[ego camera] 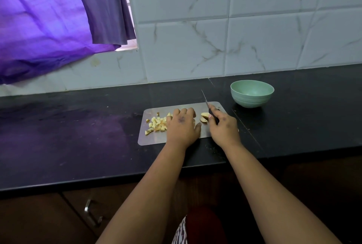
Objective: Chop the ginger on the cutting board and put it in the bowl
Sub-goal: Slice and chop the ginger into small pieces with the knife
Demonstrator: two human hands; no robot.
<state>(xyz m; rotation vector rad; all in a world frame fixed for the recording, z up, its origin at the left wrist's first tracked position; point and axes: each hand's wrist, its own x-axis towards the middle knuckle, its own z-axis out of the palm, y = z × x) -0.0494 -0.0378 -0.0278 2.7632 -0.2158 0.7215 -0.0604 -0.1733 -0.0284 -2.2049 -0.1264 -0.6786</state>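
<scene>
A: Ginger, pale yellow and knobbly, lies part-chopped on the thin grey plastic cutting board: small cubes piled left, two bigger tan-skinned chunks right of the left hand.

B: So we're mid-chop?

A: I'd say so. The right hand grips a black-handled knife, its slim blade pointing far and raised. The left hand lies flat on the board, fingers relaxed, gripping nothing.

B: Next?

A: Probably steadying those chunks and dicing them. The smooth pale-green round bowl on the glossy black worktop, far right, looks empty.
</scene>
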